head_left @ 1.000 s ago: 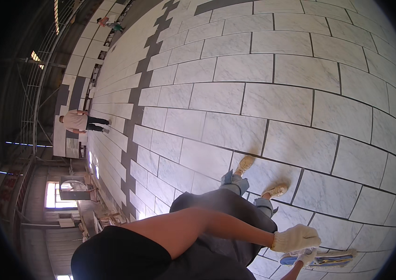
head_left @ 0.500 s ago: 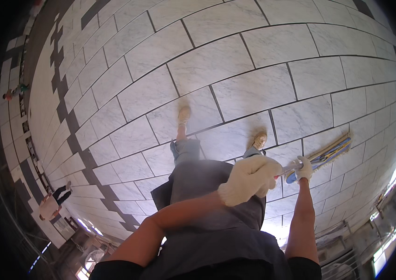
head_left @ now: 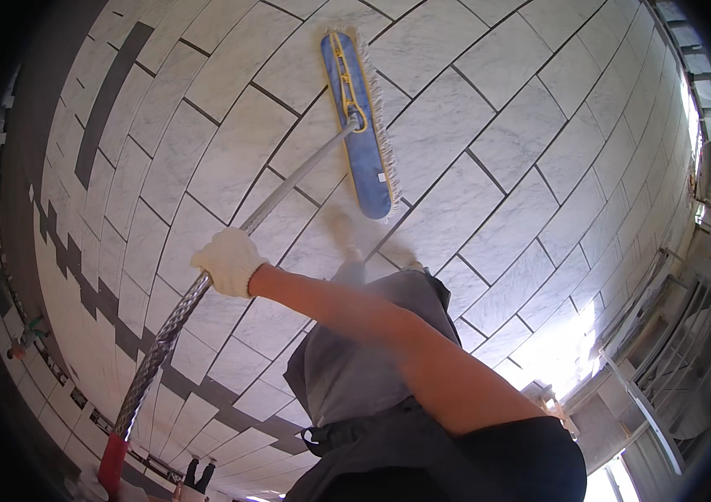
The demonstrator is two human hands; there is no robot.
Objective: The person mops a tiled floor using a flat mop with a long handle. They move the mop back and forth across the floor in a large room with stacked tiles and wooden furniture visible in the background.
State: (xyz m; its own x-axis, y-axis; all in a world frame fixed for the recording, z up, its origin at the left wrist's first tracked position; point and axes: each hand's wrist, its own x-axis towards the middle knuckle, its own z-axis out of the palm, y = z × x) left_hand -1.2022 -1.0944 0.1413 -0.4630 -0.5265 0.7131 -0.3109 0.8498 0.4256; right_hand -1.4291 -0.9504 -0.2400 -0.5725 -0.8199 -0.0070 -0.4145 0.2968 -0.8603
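A wide dust mop (head_left: 364, 163) with a blue back, yellow trim and a pale fringe lies on the floor ahead of me. Its long metal handle (head_left: 295, 177) slants down to the left, ending in a red grip (head_left: 112, 462). Partway along the handle, my right hand (head_left: 230, 261), in a white glove, is wrapped round it. At the lower left rim, a pale gloved shape, my left hand (head_left: 92, 485), shows beside the red grip and appears closed on it; most of it is cut off and blurred.
Large white marbled tiles (head_left: 422, 276) with dark joints cover the floor, crossed by a stepped dark band (head_left: 125, 339). At right stand metal racks (head_left: 690, 351). The dark-clad legs of another person (head_left: 199, 474) show at the lower left. Sunlight (head_left: 556, 360) glares on the floor.
The mop head has swung from my right side to the floor ahead. My right arm now reaches across to the left, and my left hand has dropped to the lower left edge.
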